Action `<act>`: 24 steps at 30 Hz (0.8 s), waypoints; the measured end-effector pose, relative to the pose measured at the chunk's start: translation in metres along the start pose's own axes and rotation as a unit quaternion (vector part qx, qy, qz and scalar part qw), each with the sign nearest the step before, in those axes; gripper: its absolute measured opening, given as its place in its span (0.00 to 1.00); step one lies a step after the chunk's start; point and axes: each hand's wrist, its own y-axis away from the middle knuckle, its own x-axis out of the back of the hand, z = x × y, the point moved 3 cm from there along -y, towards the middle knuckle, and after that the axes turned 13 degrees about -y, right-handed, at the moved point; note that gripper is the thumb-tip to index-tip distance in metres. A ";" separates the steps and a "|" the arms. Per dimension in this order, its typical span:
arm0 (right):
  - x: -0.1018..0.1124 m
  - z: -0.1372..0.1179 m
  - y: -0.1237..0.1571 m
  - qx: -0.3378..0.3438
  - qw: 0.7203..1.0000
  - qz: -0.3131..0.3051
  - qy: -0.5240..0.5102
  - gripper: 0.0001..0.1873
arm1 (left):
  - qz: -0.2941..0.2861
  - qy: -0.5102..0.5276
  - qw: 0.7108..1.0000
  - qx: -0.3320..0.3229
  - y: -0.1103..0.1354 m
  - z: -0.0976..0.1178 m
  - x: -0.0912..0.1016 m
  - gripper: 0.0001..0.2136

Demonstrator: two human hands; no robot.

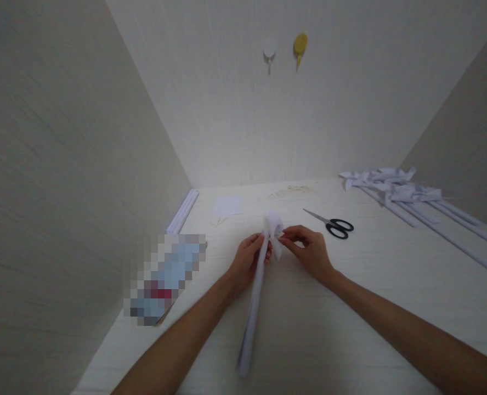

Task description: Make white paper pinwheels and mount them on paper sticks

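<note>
In the head view a rolled white paper stick (255, 312) slants down toward me, with a folded white paper pinwheel (273, 224) at its far end. My left hand (248, 258) is closed around the stick just below the pinwheel, thumb on top. From the other side, my right hand (307, 249) pinches the pinwheel's right edge between thumb and fingertips. Whether those fingers also hold something small is too blurred to tell. A pair of scissors (329, 223) with black handles lies beyond my right hand, blades pointing left.
Several paper pinwheels (412, 192) on sticks lie at the far right. White paper sticks (182, 211) rest by the left wall, near a square of paper (227, 205). Thin pale strands (295, 190) lie at the back. A pixelated flat item (171, 280) is at left. Two hooks (300, 44) are on the wall.
</note>
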 end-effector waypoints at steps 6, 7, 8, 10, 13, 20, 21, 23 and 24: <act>0.006 -0.004 0.000 -0.003 0.999 0.020 0.027 0.06 | 0.035 0.076 0.996 0.034 -0.008 -0.008 0.010 0.06; 0.005 -0.004 0.000 -0.018 1.000 0.013 0.013 0.08 | 0.039 0.093 0.994 0.037 -0.009 -0.009 0.012 0.07; 0.003 -0.003 0.001 -0.041 0.999 -0.006 -0.010 0.10 | 0.043 0.112 0.992 0.038 -0.010 -0.009 0.014 0.07; -0.006 -0.002 0.005 -0.107 0.989 -0.074 -0.073 0.14 | 0.058 0.156 0.985 0.035 -0.012 -0.008 0.017 0.07; -0.025 -0.005 0.017 -0.199 0.952 -0.187 -0.139 0.17 | 0.086 0.221 0.971 0.032 -0.012 -0.004 0.020 0.07; -0.043 -0.020 0.035 -0.240 0.936 -0.240 -0.092 0.21 | 0.090 0.244 0.966 0.017 -0.013 -0.001 0.021 0.06; -0.043 -0.020 0.034 -0.239 0.937 -0.241 -0.087 0.21 | 0.085 0.233 0.969 0.009 -0.013 -0.001 0.020 0.06; -0.042 -0.020 0.033 -0.238 0.938 -0.238 -0.079 0.19 | 0.070 0.204 0.976 -0.014 -0.013 -0.001 0.018 0.06; -0.041 -0.020 0.032 -0.236 0.940 -0.234 -0.076 0.19 | 0.057 0.187 0.980 -0.025 -0.012 0.000 0.017 0.07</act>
